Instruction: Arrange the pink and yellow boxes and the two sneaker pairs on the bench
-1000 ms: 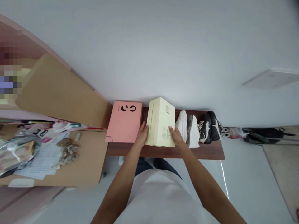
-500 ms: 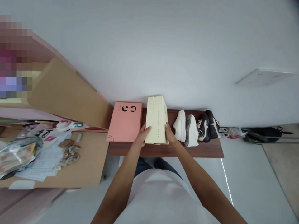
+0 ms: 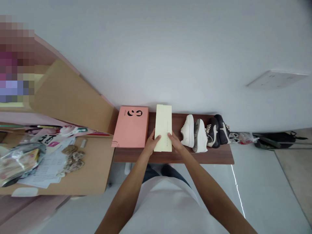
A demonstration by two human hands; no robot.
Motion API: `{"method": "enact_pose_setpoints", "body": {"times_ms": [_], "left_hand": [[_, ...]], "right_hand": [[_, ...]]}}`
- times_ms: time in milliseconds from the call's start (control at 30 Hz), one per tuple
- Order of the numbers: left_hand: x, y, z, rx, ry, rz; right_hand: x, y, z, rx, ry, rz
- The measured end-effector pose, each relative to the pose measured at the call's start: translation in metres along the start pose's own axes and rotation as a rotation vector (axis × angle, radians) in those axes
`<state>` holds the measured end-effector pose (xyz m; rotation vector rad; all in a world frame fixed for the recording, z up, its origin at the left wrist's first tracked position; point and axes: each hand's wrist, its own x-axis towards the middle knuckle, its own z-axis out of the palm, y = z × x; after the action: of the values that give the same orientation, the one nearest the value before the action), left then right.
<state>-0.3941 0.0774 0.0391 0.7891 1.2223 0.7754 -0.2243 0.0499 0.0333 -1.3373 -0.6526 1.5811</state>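
Observation:
A cream cardboard box [image 3: 163, 126] stands on its long side on a dark wooden shelf [image 3: 207, 158], with its narrow edge facing up. My left hand [image 3: 153, 143] grips its left face and my right hand [image 3: 173, 142] grips its right face. Just left of it lies a pink box [image 3: 130, 126] with black lettering, close to my left hand. To the right stand a pair of white sneakers [image 3: 194, 134] and a pair of black-and-white sneakers [image 3: 216, 132]. The shelf's underside is hidden.
A light wooden desk [image 3: 95, 169] at left holds papers, a plastic package [image 3: 19, 164] and brown pieces. A large cardboard sheet [image 3: 70, 97] leans above it. The wall rises behind the shelf. A dark bag [image 3: 275, 141] lies on the floor at right.
The cream box has turned from a tilted pose showing its broad face to squarely upright, narrow edge up. My hands have closed in with it, and it now lines up beside the pink box.

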Motion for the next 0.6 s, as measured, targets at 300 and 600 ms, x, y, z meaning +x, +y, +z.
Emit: {"method": "enact_pose_setpoints", "body": {"times_ms": [300,600], "left_hand": [[-0.002,-0.001,0.005,-0.002,-0.019,0.011],[0.014,-0.01,-0.001,0.126,0.103,-0.008]], "right_hand": [[0.0,0.011,-0.007,0.026,0.023,-0.012],[-0.003,0.004,-0.023,-0.002,0.056,-0.047]]}}
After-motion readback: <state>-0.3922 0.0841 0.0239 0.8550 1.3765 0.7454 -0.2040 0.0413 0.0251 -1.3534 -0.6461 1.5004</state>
